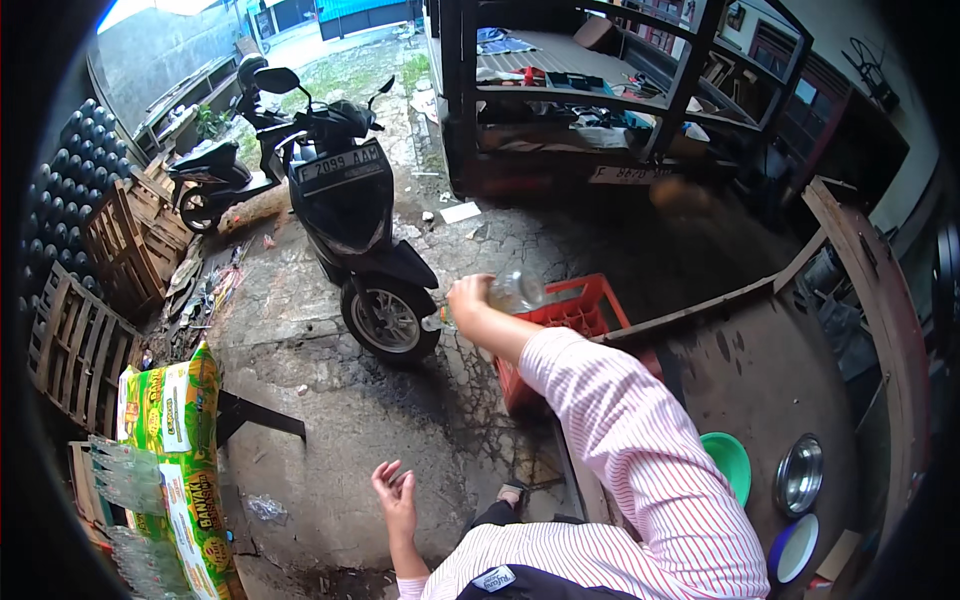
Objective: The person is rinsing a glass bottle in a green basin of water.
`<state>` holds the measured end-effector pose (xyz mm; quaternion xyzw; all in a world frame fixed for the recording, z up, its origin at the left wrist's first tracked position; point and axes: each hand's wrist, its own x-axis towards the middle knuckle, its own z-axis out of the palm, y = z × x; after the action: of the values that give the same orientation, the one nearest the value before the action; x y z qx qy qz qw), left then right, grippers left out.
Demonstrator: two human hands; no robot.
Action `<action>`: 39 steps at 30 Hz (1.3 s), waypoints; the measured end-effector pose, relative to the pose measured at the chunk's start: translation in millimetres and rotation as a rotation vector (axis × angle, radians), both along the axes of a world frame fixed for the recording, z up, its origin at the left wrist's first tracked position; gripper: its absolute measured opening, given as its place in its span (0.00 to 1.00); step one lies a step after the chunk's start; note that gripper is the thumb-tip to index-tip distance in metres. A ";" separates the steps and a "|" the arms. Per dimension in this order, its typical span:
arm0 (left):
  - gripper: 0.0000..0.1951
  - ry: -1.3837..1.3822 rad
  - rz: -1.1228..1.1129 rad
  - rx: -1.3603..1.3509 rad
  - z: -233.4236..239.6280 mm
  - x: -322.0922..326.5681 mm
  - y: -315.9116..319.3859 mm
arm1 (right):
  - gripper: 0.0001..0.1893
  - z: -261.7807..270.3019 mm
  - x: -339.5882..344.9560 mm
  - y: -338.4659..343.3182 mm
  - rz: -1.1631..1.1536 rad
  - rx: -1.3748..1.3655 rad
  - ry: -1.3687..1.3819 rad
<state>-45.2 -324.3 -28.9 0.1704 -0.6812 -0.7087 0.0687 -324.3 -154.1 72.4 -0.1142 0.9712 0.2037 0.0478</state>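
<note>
My right hand (472, 300) is closed around a clear bottle (517, 291), tilted on its side with its neck towards the scooter's front wheel. Just beyond and below the bottle stands a red plastic bottle crate (615, 304) with inner dividers, partly hidden by my sleeve. Lower down, my left hand (394, 487) is raised over the concrete floor, fingers apart and slightly curled, holding nothing. At the lower left, several clear bottles (124, 480) lie in rows on a bench covered by green and yellow printed plastic (202, 450).
A black scooter (341, 187) stands ahead, another motorcycle (217, 169) behind it. A dark vehicle with an open frame (457, 97) is at upper right. Wooden pallets (120, 232) lean at left. A green basin (731, 465) and metal bowl (799, 476) sit at right on a brown surface.
</note>
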 end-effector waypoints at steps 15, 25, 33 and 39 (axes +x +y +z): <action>0.23 -0.126 -0.379 0.261 6.1 -88.0 107.7 | 0.22 -49.6 72.1 84.3 -0.311 -0.262 -0.476; 0.30 -0.407 -0.162 0.659 -32.1 -75.4 127.8 | 0.31 -51.7 106.9 85.6 -0.387 -0.671 -0.232; 0.22 -0.248 -0.342 0.570 8.4 -56.2 217.0 | 0.37 11.7 242.3 188.1 -0.591 -1.727 0.494; 0.22 -0.082 -0.629 0.586 40.2 5.1 289.2 | 0.30 40.5 446.9 245.6 -0.707 -1.472 1.239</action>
<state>-40.1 -35.1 11.3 -0.0053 -0.4721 -0.8512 -0.2290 122.6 91.5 112.9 0.3031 0.6874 -0.4455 -0.4870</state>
